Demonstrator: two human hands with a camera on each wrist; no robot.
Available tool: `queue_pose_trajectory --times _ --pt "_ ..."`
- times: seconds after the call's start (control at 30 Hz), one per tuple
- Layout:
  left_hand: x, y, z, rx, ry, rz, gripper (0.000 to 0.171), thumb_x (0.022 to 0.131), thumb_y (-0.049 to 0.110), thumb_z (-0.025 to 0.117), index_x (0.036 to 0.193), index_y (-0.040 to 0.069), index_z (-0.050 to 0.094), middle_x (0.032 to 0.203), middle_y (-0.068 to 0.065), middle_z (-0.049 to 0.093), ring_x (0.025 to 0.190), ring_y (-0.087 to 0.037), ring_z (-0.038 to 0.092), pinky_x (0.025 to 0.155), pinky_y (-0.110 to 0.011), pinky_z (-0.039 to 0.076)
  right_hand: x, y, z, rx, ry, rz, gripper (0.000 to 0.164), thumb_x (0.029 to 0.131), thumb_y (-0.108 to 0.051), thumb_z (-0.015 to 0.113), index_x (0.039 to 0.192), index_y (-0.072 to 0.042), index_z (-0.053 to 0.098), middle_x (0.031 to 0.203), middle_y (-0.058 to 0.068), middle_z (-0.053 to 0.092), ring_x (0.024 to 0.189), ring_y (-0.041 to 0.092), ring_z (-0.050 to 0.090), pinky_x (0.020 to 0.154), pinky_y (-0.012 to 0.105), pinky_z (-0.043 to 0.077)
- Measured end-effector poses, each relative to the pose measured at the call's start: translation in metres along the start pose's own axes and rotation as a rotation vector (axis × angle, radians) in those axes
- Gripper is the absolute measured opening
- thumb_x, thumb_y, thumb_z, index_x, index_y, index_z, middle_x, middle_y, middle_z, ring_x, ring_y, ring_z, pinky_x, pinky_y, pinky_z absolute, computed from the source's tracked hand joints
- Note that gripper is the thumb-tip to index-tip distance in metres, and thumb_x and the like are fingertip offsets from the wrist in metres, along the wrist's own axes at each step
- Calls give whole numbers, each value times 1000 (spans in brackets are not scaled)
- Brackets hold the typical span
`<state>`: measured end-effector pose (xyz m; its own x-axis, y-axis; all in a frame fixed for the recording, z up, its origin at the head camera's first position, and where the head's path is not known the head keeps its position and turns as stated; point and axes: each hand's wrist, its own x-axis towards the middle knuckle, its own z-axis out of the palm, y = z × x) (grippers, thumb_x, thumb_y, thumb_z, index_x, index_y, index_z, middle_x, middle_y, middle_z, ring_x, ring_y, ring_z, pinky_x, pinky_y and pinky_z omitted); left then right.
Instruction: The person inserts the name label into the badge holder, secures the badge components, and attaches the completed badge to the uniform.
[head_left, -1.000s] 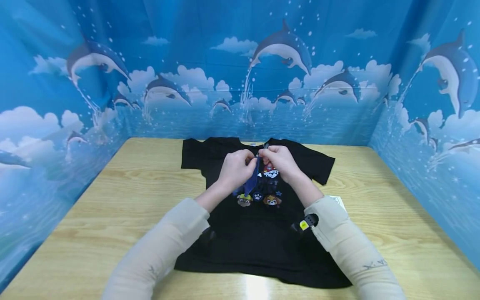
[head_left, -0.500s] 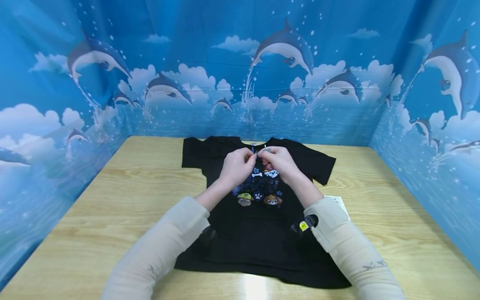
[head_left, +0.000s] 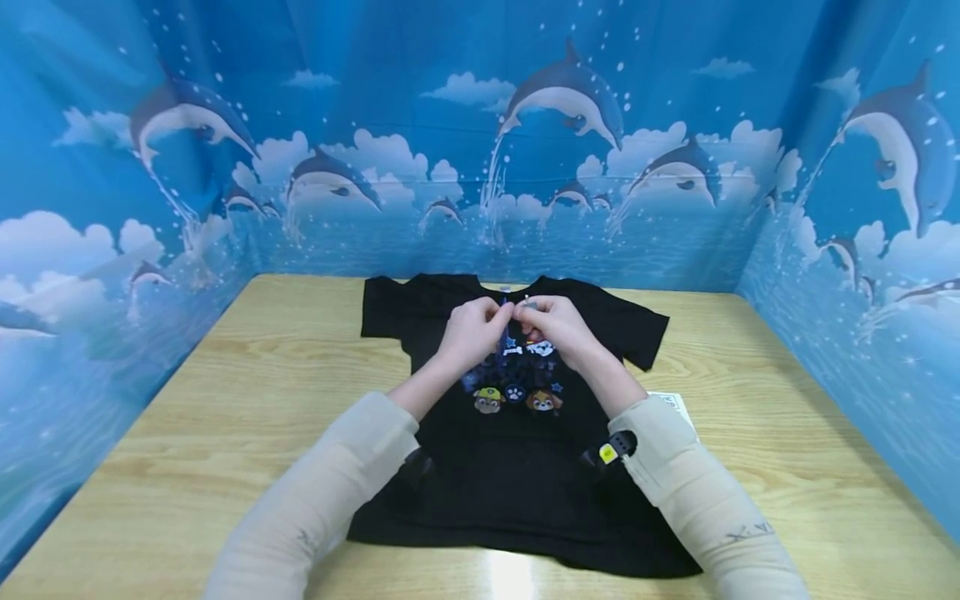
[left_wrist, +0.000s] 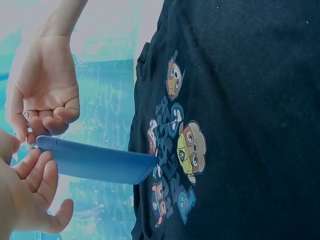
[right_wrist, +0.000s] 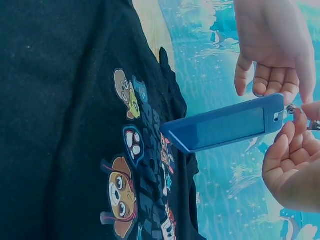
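A blue badge holder (right_wrist: 227,124) with a clear window hangs over a black T-shirt (head_left: 502,483) printed with cartoon dogs. My left hand (head_left: 472,337) pinches around its slotted end, where a small metal fitting (right_wrist: 291,108) sits. Right beside it, my right hand (head_left: 562,329) pinches the metal clip (right_wrist: 314,125) joined to that fitting. Fingertips of both hands nearly meet, hiding much of the join. From the head, the holder shows only as a thin blue edge; the left wrist view shows its plain blue side (left_wrist: 97,161).
The shirt lies spread on a wooden table (head_left: 247,433), neck toward the back. Part of a white printed card (head_left: 678,410) shows by the right sleeve cuff. Blue dolphin-print curtains (head_left: 405,125) surround the back and sides. A black band with a yellow piece (head_left: 613,448) is at the right wrist.
The badge holder has swung from slanting with its broad side partly showing to nearly edge-on in the head view. Both hands stay at almost the same spot, fingers shifting slightly.
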<state>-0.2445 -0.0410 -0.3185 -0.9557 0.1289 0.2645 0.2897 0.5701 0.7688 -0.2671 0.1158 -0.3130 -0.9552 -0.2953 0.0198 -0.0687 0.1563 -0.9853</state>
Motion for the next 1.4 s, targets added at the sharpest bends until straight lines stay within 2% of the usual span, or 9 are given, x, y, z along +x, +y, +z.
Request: queue_pose_trajectory --times 0.17,0.3,0.43,0.53,0.63,0.87,1.0,1.2,1.4 --pt "1 0 -1 -74 -27 -41 34 97 31 46 81 6 62 63 -5 57 53 -17 56 49 -28 44 0 1 0 -2 -20 -34 17 92 -9 55 91 7 60 63 1 51 56 10 46 57 23 46" --pt "2 0 0 -94 -46 -44 32 97 25 42 75 7 58 66 -5 55 54 -17 55 51 -28 44 -1 0 1 -1 -43 -45 16 91 -10 55 92 5 61 63 1 52 54 10 45 56 24 45" --pt "2 -1 1 -48 -42 -15 32 97 21 41 70 8 53 61 -4 54 52 -16 53 49 -27 42 -2 0 2 -15 -52 -45 17 92 -12 55 93 4 61 65 1 52 55 10 45 57 25 43" --pt "2 0 0 6 -28 27 33 96 19 43 65 9 49 56 -2 48 49 -15 47 48 -26 36 -2 2 2 -9 -53 -45 16 92 -13 55 90 1 61 66 2 52 56 12 46 57 24 43" --pt "1 0 0 18 -8 52 33 96 18 45 65 8 49 55 -1 45 48 -15 43 47 -25 32 -2 2 2 2 -50 -48 13 92 -13 55 88 -1 59 67 2 52 56 13 45 57 24 43" --pt "2 2 -2 -81 26 3 28 97 19 44 80 4 61 58 -5 53 50 -16 54 46 -27 40 0 -1 6 -8 19 -54 21 90 -19 60 80 -4 52 69 2 52 57 13 46 56 24 45" --pt "4 2 -3 -49 29 12 28 97 18 43 79 5 61 58 -4 55 49 -16 54 46 -27 41 0 -2 7 -27 53 -22 26 91 -23 59 76 -2 54 68 2 51 58 13 46 57 24 45" --pt "5 -1 0 19 42 26 28 97 17 44 74 7 57 59 -3 54 50 -16 51 47 -27 38 -1 -4 10 -76 120 9 27 90 -25 61 90 2 64 68 2 55 60 15 50 56 23 44" --pt "6 -3 3 115 73 67 29 96 18 44 73 8 57 59 -1 55 53 -14 52 51 -28 38 -4 -3 14 -57 207 -9 29 87 -19 65 91 10 66 64 1 57 58 9 51 53 22 45"
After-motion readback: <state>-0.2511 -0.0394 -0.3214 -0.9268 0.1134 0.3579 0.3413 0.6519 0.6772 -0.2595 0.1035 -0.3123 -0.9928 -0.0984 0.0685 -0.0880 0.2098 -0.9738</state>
